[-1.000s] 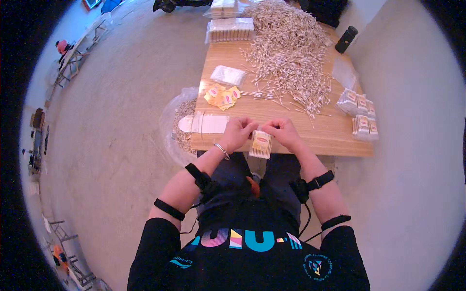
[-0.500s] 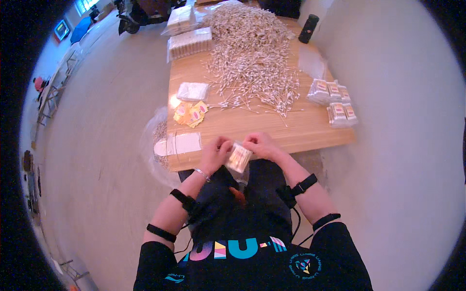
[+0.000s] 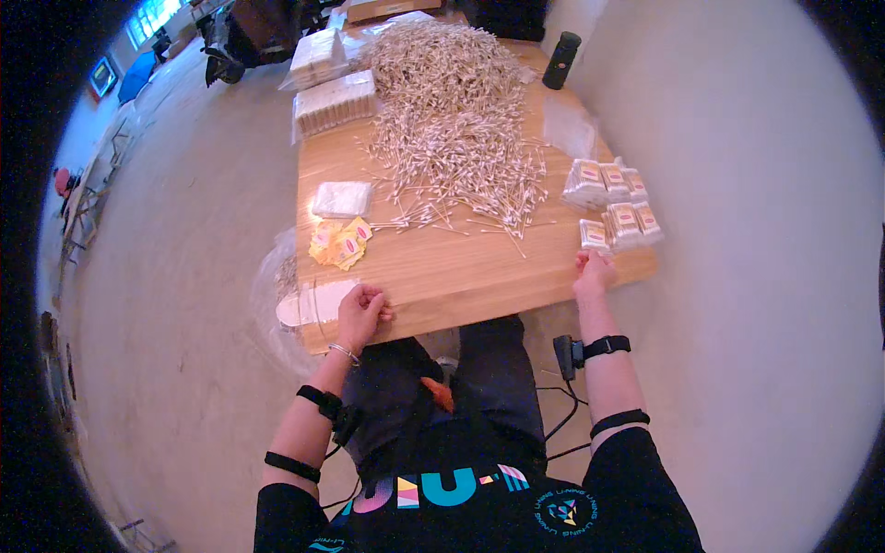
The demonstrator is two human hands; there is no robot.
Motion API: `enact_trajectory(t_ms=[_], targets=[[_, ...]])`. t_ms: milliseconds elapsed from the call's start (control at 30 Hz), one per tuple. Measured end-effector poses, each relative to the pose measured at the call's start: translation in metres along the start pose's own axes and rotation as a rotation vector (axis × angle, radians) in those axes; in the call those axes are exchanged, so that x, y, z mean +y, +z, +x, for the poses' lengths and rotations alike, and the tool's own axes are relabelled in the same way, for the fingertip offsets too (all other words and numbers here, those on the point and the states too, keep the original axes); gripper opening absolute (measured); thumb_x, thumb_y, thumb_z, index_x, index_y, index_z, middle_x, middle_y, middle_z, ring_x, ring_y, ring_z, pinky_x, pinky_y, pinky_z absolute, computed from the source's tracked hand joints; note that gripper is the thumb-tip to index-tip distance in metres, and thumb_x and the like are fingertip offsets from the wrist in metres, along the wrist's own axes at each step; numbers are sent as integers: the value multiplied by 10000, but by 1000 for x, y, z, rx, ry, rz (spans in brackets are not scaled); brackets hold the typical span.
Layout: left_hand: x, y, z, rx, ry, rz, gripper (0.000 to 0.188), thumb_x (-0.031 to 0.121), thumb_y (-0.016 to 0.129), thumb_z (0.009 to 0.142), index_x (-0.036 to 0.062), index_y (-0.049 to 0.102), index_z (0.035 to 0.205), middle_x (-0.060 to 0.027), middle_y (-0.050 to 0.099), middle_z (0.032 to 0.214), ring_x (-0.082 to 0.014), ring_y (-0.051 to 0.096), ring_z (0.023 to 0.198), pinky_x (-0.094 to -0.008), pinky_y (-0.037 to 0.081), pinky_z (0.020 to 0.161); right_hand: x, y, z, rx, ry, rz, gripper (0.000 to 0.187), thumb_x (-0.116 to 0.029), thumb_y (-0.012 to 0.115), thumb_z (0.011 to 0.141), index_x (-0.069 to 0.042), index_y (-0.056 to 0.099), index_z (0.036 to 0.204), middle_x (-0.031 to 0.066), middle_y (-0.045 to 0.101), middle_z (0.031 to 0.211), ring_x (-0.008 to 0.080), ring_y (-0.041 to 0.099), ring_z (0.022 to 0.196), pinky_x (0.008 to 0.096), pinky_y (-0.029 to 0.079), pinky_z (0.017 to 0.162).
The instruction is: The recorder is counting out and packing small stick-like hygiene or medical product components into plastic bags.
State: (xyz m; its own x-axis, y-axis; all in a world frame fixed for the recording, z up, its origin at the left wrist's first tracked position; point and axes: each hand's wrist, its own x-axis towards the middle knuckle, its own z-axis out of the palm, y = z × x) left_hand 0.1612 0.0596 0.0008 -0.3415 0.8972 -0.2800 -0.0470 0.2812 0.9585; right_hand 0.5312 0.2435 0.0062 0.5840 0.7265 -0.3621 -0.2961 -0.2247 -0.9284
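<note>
At the right edge of the wooden table, my right hand (image 3: pixel 595 270) has its fingers closed on the near end of a small clear bag of cotton swabs (image 3: pixel 594 234) with a printed card inside. The bag lies against several similar bags of cotton swabs (image 3: pixel 624 221) set out in rows. Near the front left edge, my left hand (image 3: pixel 362 311) is beside a white flat board (image 3: pixel 323 300) with a thin cord across it. Its fingers are loosely bent and slightly apart, with nothing visible in them. Beyond that hand lie a pile of yellow cards (image 3: pixel 339 244) and a white stack of small bags (image 3: pixel 342 199).
A big heap of loose cotton swabs (image 3: pixel 452 101) covers the table's middle and far part. Packed bundles (image 3: pixel 335 100) stand at the far left, a dark bottle (image 3: pixel 561 61) at the far right near the wall. Clear plastic film (image 3: pixel 570 127) lies below the bottle.
My hands have parted. The right carried the bag of cotton swabs from the front middle to the rows on the right; the left let go and moved left to the white board.
</note>
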Motion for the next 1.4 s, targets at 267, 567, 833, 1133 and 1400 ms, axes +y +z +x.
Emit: enact_trajectory(t_ms=[267,567,833,1133,1400], targets=[[9,0,-6,-13,-40,16,93,37,547,854,-40,521,900,-98,601,716,-141,608,586,-240,504,523,14,9,18,117,-119,-70,84,-90,469,873,-51,541,853,55,575,714,124,555,617,247,460,518],[5,-6,-6,-61,-34,3,122,67,585,838,-20,537,910,-73,617,736,-121,622,605,-236,510,545,38,108,-112,-737,-551,-522,179,-75,589,803,18,626,951,133,620,938,191,600,797,294,481,706],[24,-5,-14,-74,-38,102,125,82,579,854,-9,539,931,-58,622,718,-111,620,624,-255,504,573,34,236,-202,-1162,-1519,-1133,390,-73,585,756,-62,561,1145,113,547,1180,292,487,1102,390,395,933],[18,-9,-17,-48,12,39,103,79,582,843,6,548,908,-66,635,723,-119,636,620,-260,510,575,56,287,-194,-1203,-1687,-1492,380,-153,612,725,-127,596,1104,54,565,1181,288,459,1157,356,385,983],[17,-11,-19,-30,98,71,118,79,596,828,3,554,908,-88,636,729,-143,643,589,-266,516,564,60,283,-189,-1242,-1811,-1246,182,-118,548,767,-82,606,935,78,607,1042,281,527,1078,373,447,898]])
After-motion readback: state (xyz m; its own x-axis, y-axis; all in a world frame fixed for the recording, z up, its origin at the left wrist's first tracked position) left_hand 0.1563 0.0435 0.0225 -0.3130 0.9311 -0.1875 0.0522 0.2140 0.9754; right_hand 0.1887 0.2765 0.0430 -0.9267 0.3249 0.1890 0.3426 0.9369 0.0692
